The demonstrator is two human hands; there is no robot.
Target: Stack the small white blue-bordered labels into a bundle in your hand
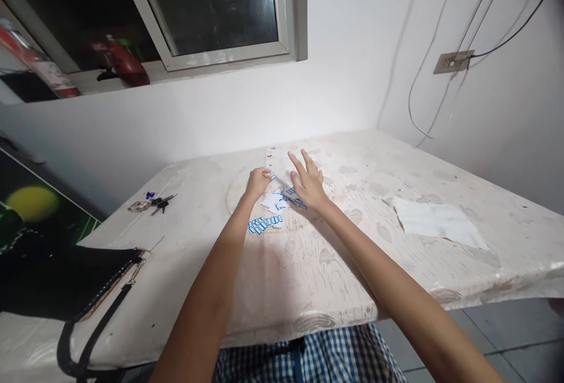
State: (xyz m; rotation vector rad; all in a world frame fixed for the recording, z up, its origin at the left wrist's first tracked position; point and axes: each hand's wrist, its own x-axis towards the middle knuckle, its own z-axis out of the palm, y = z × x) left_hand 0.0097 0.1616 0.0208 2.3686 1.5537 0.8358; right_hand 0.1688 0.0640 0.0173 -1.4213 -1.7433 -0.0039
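My left hand [258,182] is closed in a pinch on a small blue-and-white paper piece [272,176] that sticks out past the fingertips. Over the middle of the table my right hand [308,182] has its fingers spread, its palm above a loose heap of white paper scraps [277,201] with blue marks. Whether the palm touches the heap, I cannot tell. Nearer to me lies a curved, overlapping row of small blue-edged paper pieces [264,224]. A tiny dark-marked piece [274,148] lies beyond both hands.
A patterned cloth covers the table [308,277]. On the left are keys [162,203] and a black bag [66,280] with a strap. A white cloth or paper [438,222] lies at right. Behind are the wall and a window sill holding a red bottle [127,64].
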